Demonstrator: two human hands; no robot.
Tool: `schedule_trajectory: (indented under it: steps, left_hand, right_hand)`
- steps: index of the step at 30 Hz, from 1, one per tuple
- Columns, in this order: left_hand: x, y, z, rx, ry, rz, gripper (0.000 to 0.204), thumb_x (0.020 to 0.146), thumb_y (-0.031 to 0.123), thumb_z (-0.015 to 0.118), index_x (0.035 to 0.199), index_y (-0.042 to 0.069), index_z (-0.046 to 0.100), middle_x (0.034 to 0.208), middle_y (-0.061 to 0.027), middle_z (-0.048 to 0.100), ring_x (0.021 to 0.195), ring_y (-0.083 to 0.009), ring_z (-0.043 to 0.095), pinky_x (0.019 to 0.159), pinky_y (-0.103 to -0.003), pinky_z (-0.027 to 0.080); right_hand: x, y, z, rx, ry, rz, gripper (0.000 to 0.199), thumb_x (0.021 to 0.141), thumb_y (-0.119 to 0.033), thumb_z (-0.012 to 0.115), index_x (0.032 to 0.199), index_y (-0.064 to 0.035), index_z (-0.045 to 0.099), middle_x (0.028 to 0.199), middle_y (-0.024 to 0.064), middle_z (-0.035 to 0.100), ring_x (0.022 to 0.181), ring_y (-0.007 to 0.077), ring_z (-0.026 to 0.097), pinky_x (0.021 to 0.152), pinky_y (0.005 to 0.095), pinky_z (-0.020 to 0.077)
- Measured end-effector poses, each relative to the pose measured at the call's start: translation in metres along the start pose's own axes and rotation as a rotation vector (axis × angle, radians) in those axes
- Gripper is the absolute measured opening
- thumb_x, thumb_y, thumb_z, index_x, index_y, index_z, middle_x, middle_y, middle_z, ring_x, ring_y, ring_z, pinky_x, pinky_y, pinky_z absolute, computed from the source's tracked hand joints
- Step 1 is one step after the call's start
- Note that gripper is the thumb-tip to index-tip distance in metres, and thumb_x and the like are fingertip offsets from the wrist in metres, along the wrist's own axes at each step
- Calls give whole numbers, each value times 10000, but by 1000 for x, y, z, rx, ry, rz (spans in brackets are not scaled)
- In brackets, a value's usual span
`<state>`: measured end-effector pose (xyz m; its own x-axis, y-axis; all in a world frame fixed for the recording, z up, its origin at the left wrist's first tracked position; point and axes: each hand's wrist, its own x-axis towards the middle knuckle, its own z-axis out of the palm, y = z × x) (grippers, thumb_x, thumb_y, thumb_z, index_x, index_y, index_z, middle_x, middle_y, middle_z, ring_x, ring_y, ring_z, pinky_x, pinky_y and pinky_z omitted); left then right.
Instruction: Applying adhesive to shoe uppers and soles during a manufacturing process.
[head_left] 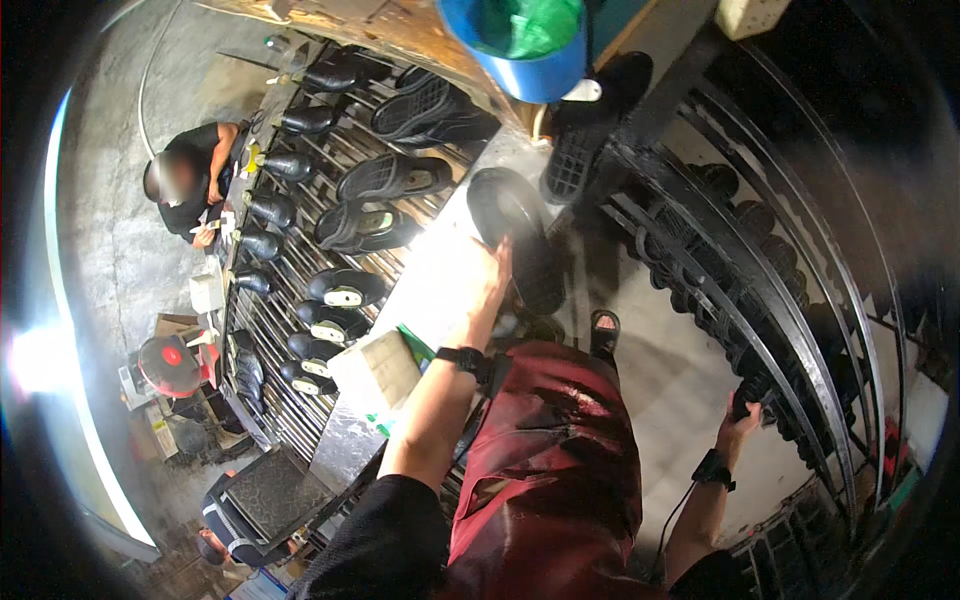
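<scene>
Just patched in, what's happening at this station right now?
A person in a red apron holds a black shoe in the left hand over the pale worktop. The right hand grips something dark at the black rack beside them. More black shoes sit in rows on the metal rack ahead, with other people working beyond it.

Lighting: dim overall. Hard white glare at nine o'clock, a second blown-out patch on the tabletop (440,270) near centre. Deep shadow from one to five o'clock. Heavy fisheye bending and black vignette round the rim; soft smeared blur at right.
</scene>
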<state>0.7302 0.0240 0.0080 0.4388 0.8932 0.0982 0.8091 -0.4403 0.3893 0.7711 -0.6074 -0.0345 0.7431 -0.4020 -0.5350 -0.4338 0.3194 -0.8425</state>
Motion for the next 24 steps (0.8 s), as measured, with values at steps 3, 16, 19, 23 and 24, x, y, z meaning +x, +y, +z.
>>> schedule_trajectory:
  steps: [3, 16, 19, 23, 24]
  left_hand:
    - [-39, 0, 37, -903, -308, -149, 577, 854, 113, 761, 1363, -50, 545, 1266, -176, 647, 1013, -342, 674, 885, -460, 575]
    - [25, -28, 21, 121, 65, 108, 781, 813, 284, 879, 1441, -16, 524, 1243, -271, 690, 1118, -432, 689, 1022, -471, 528]
    - [-82, 33, -55, -829, -344, 44, 468, 841, 120, 816, 1262, 42, 628, 1117, -176, 679, 1096, -395, 627, 942, -490, 520]
    - [-164, 66, -103, -595, -566, 797, 479, 854, 385, 792, 1134, 5, 708, 1111, -210, 682, 1031, -420, 642, 896, -495, 516]
    - [-164, 64, -109, -561, -509, 902, 592, 873, 472, 775, 1223, 0, 706, 1174, -227, 690, 1089, -427, 648, 940, -489, 518]
  right_hand:
    - [-8, -3, -58, 19, -37, 38, 636, 810, -243, 665, 1404, -29, 587, 1357, 118, 614, 1209, 308, 619, 1069, 530, 549]
    - [-142, -54, -160, -344, -55, 73, 741, 977, -346, 709, 1555, -19, 381, 1182, 223, 639, 859, 323, 686, 811, 605, 633]
    - [-174, -96, -94, -531, -232, 263, 761, 729, -43, 720, 1459, 34, 521, 1104, 180, 661, 883, 321, 689, 703, 451, 657]
    - [-188, -142, -21, -945, -805, 86, 993, 716, -469, 957, 1501, -33, 534, 1374, 145, 645, 1136, 314, 698, 873, 462, 598]
    - [-178, -163, 20, -1268, -1070, -91, 989, 662, -367, 933, 1506, -51, 527, 1376, 164, 601, 1206, 347, 651, 901, 494, 564]
